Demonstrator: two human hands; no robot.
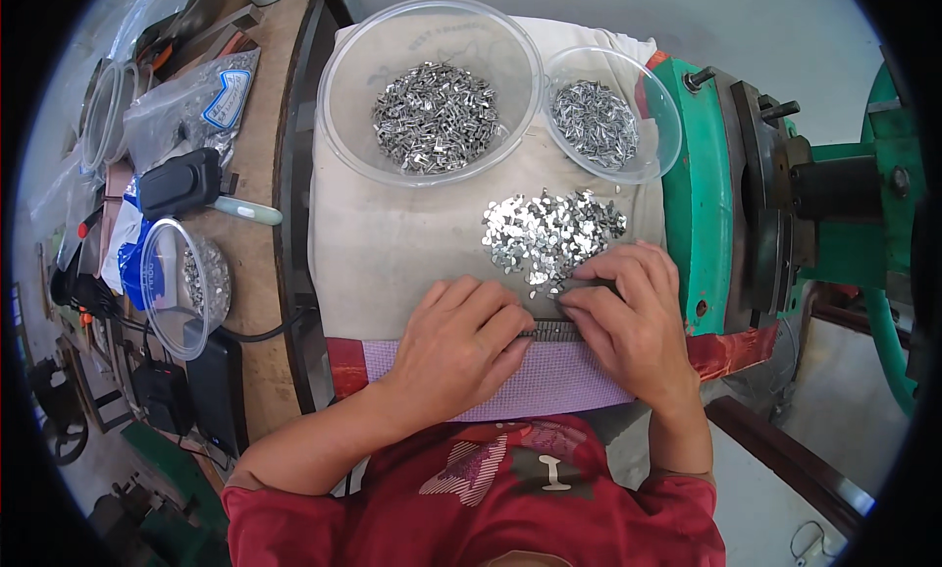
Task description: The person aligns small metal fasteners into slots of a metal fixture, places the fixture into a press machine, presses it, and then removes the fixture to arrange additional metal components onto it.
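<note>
A narrow dark metal strip with a row of fine slots or pieces (555,333) lies in front of me, near the edge of the beige cloth. My left hand (454,343) is closed at its left end, thumb and fingertips pressed on it. At the strip's right end, my right hand (636,317) curls its fingers, the fingertips together by the near edge of a pile of small shiny metal flakes (549,229). Whatever is in the right fingertips is too small to make out.
Behind the pile stand a large clear tub (334,106) and a smaller clear tub (670,126), both holding small metal parts. A green machine (702,233) borders the right. On the left, a wooden bench (257,273) carries a tipped clear cup (162,312), bags and tools.
</note>
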